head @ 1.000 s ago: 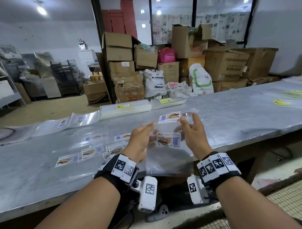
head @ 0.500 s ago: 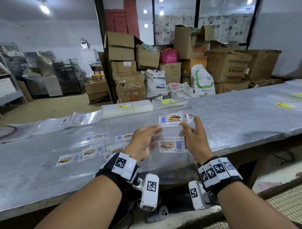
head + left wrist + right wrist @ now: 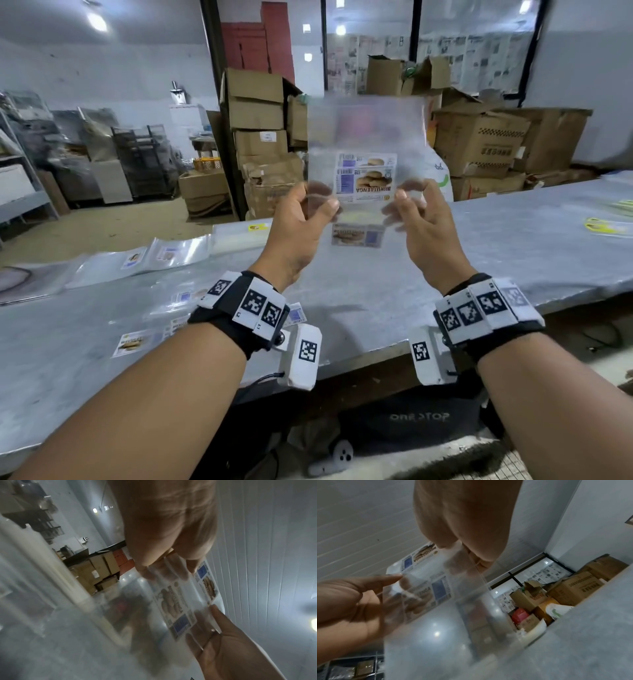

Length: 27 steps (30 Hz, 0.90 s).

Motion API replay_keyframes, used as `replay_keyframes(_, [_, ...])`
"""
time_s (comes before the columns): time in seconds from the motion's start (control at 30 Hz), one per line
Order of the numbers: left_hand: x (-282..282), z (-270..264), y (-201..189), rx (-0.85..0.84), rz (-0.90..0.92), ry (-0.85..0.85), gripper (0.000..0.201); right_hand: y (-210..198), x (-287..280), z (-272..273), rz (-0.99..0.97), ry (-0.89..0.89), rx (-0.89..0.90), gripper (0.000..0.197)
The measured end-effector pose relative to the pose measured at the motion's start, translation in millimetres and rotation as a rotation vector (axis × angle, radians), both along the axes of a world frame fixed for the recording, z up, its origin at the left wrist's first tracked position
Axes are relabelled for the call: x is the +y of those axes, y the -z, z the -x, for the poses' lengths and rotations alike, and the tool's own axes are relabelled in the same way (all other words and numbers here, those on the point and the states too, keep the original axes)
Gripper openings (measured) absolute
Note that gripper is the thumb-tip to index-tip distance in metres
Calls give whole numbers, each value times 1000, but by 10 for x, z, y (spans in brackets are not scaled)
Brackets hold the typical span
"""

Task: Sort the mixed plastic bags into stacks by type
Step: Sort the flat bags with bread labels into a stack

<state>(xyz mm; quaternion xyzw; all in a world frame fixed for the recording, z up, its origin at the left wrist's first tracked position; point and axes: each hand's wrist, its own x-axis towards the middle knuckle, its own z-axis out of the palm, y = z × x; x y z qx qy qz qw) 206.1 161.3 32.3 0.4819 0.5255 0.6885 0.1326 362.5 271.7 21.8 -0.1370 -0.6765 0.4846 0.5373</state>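
I hold clear plastic bags [image 3: 365, 137] with biscuit labels [image 3: 367, 181] upright in the air above the grey table [image 3: 479, 260]. My left hand [image 3: 310, 209] pinches their lower left edge and my right hand [image 3: 409, 205] pinches the lower right edge. More than one label shows through, overlapping. In the left wrist view the left fingers [image 3: 154, 563] pinch the bags [image 3: 180, 601] beside a label. In the right wrist view the right fingers [image 3: 471, 555] grip the bags [image 3: 440, 595]. More labelled clear bags [image 3: 171, 255] lie spread on the table's left part.
A flat stack of clear bags [image 3: 239, 236] lies at the table's far edge. Yellow-labelled bags [image 3: 608, 224] lie at the far right. Cardboard boxes [image 3: 479, 144] and sacks stand on the floor behind the table. A dark bag [image 3: 418, 418] sits under the table's front edge.
Both hands have lifted the bags from just above the table up to chest height and turned them upright. The head view has tilted upward with them.
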Motion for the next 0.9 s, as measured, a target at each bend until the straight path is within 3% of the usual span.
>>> replay_keyframes(0.23, [52, 91, 539, -8, 145, -43, 14, 491, 21, 14, 95, 2, -132, 5])
replay_keyframes(0.4, [55, 93, 607, 17, 156, -54, 13, 623, 66, 55, 109, 54, -162, 10])
replay_keyframes(0.67, [53, -43, 787, 133, 313, -94, 7, 1078, 45, 153, 23, 351, -315, 10])
replay_keyframes(0.77, [-47, -48, 762, 154, 409, 16, 26, 1138, 51, 136, 29, 375, -280, 7])
replay_keyframes(0.9, [-236, 38, 765, 319, 584, 208, 55, 991, 115, 94, 17, 421, -243, 6])
